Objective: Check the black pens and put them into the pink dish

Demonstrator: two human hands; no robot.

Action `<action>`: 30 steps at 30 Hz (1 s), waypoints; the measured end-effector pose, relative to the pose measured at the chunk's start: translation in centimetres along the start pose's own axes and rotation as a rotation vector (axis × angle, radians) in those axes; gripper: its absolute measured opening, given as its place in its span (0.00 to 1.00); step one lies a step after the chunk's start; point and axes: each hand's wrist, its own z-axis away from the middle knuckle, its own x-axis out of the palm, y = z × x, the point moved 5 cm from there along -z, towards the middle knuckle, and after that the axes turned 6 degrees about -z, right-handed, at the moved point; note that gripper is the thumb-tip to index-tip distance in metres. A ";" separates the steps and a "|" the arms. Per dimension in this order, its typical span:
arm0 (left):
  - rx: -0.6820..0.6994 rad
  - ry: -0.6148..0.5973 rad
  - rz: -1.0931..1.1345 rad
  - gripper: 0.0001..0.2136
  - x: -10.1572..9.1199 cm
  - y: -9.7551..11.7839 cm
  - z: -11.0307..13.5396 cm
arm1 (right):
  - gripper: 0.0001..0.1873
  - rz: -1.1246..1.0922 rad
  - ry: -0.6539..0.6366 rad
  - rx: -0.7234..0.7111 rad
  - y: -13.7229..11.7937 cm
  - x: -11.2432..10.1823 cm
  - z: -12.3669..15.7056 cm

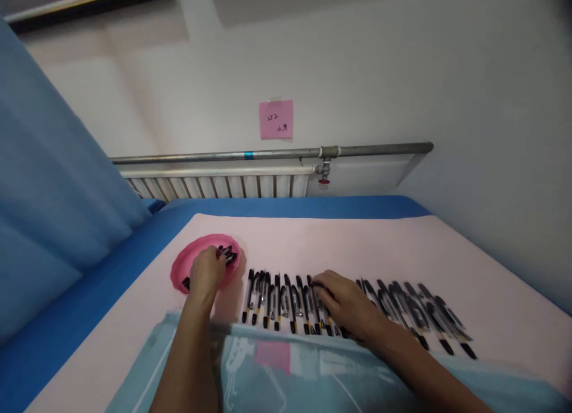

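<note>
My left hand (208, 272) is over a pink scalloped bowl (179, 269), its fingers curled in at small black pieces (229, 255) that look like pen caps. Whether one is in its grip is hidden by the hand. My right hand (346, 300) bends over a row of black-and-clear pens (286, 303), thumb and fingers closed at the top end of one pen. Other pens (415, 311) lie to the right of this hand, partly behind the forearm, slanted and blurred. The pens lie side by side, pointing away from me.
A pale pink sheet (313, 240) covers the blue-edged table (286, 207). Light blue printed cloth (250, 377) lies at the near side. Behind are a radiator (223, 186), a pipe (375, 150) and a pink note (276, 120) on the wall. A blue curtain (49, 192) hangs left.
</note>
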 end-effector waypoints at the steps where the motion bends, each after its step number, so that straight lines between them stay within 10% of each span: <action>1: 0.039 -0.011 0.001 0.14 -0.2 0.9 0.5 | 0.10 0.001 -0.006 0.002 -0.1 0.0 0.1; 7: 0.276 -0.232 -0.121 0.12 1.5 5.0 3.0 | 0.11 0.032 -0.042 0.019 -0.4 -0.2 0.3; 24: 0.272 -0.332 -0.067 0.13 2.7 5.6 3.5 | 0.11 -0.097 -0.033 0.021 -1.1 0.0 0.6; 30: 0.675 -0.302 0.403 0.09 1.3 11.0 8.2 | 0.13 -0.579 0.049 0.272 -1.9 0.7 0.5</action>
